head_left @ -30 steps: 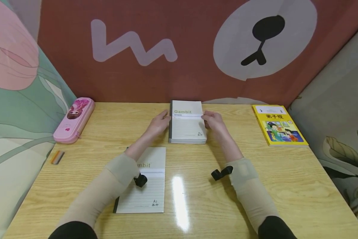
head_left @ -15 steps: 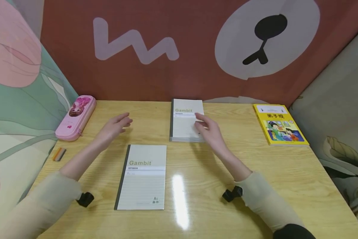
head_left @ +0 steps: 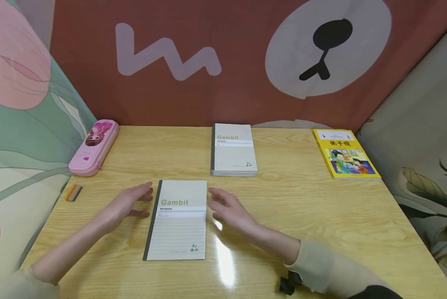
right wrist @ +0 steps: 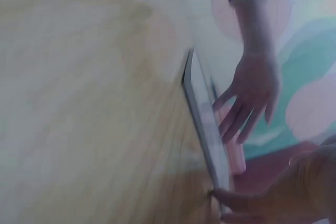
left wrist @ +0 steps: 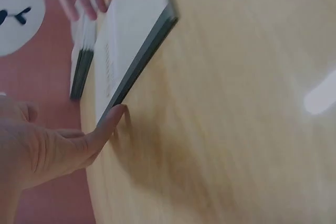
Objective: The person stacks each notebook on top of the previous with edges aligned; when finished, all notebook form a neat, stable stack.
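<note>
Wooden surface in the head view carries one near notebook, one stack of notebooks farther back, one yellow book far right, one pink pencil case far left and one small eraser. Left hand and right hand flank the near notebook, fingers relaxed and spread, gripping nothing.

Left wrist view: a fingertip touches the notebook's dark spine edge.

Right wrist view: blurred; fingers meet the notebook's right edge.
</note>
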The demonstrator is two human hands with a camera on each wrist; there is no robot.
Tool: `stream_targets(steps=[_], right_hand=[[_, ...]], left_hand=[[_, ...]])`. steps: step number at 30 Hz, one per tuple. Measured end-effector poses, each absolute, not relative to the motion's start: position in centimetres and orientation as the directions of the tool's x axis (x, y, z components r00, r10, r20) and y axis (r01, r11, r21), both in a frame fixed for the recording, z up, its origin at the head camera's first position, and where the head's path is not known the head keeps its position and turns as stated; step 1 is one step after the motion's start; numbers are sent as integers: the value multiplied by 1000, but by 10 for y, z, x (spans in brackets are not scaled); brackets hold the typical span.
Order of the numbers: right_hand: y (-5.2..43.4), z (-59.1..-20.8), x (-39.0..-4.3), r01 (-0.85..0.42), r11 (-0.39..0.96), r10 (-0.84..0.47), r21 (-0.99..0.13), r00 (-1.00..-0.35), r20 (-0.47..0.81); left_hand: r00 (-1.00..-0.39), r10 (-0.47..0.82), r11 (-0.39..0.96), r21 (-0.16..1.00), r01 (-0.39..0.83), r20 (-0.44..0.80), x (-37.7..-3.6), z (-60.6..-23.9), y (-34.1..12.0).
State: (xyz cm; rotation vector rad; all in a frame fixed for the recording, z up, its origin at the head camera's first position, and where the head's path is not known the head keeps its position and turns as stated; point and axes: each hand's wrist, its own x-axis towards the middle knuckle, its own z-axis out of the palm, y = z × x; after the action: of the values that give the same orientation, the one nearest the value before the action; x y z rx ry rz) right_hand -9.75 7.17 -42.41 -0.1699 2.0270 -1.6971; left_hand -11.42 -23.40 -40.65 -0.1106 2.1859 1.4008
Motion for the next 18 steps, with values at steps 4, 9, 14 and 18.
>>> stream_targets(steps=[4,9,14,18], right_hand=[[60,-416,-82,312,131,-397,-941,-853,-339],[47,-411,-75,430,19,-377,-903,-833,-405],[46,-413,-76,470,-6,-355,-883,-826,-438],[48,-416,-79,478,-35,-365,-878,-824,-434]], left_hand=[[-843,181,457,802,-384,-506,-106,-407,-228],[-844,164,476,790,-386,-511,-103,-407,-225],[-841,159,488,782,-388,-517,-102,-411,-226],[-837,177,471,792,-389,-517,-105,-415,-228]])
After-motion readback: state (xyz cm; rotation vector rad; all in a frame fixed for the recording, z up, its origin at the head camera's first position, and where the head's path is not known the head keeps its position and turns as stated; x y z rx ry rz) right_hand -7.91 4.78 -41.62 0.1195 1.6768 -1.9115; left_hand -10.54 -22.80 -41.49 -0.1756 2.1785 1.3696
